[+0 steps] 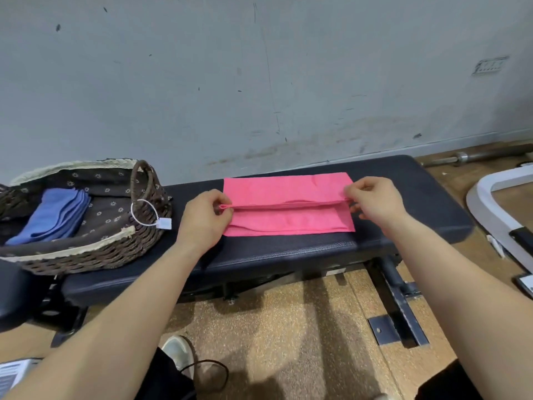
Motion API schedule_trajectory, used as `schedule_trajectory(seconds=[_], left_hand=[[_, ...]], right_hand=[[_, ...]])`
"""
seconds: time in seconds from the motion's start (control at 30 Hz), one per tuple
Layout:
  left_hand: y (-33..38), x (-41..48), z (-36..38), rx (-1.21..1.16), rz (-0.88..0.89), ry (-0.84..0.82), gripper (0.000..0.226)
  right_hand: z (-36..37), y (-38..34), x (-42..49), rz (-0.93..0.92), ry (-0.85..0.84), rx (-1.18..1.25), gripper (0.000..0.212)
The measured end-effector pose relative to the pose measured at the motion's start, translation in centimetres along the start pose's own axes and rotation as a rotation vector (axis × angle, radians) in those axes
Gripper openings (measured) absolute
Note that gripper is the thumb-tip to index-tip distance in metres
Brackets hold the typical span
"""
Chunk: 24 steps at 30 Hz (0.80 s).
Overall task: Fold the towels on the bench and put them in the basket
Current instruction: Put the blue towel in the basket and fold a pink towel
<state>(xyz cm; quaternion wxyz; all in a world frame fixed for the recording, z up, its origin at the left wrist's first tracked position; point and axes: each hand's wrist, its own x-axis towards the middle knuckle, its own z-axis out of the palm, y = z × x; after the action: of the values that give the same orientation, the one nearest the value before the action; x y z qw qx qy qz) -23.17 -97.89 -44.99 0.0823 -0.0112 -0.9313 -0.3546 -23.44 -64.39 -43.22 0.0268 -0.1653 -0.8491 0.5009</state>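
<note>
We pinch pink towel (288, 217) edge, left hand (206, 217) and right hand (375, 202) | long axis spans between fingers | basket (86, 249) beyond left

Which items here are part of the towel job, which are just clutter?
Job:
pink towel, pinched at both ends of its edge by the left hand and right hand
bench
basket
blue towels, folded in the basket

Clutter:
barbell on the floor
white frame
shoe
</note>
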Motion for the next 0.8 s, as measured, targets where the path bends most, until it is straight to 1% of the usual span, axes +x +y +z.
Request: schedule_trajectory(seconds=[0.03,0.13,0.3,0.43,0.6,0.8], left_hand=[[-0.1,-0.4,0.1,0.025,0.034,0.0,0.011],[0.0,-0.9,0.0,0.11,0.101,-0.022,0.014],[0.5,-1.4,-0.8,0.169,0.131,0.03,0.014],[0.4,-1.9,-0.7,0.235,0.171,-0.035,0.014],[-0.2,-2.2,0.1,0.364,0.157,-0.148,0.011],[-0.3,-1.7,-0.6,0.452,0.178,-0.222,0.013]], right_hand=[[0.0,0.2,0.0,-0.024,0.005,-0.058,0.008],[0.3,0.9,-0.3,-0.051,-0.01,-0.187,0.01],[0.0,1.1,-1.2,-0.075,-0.019,-0.207,0.011],[-0.8,1.2,-1.6,-0.108,-0.044,-0.265,0.01],[-1.1,1.8,-2.3,-0.143,-0.095,-0.303,0.007],[-0.8,1.9,-2.5,-0.157,-0.175,-0.413,0.008]])
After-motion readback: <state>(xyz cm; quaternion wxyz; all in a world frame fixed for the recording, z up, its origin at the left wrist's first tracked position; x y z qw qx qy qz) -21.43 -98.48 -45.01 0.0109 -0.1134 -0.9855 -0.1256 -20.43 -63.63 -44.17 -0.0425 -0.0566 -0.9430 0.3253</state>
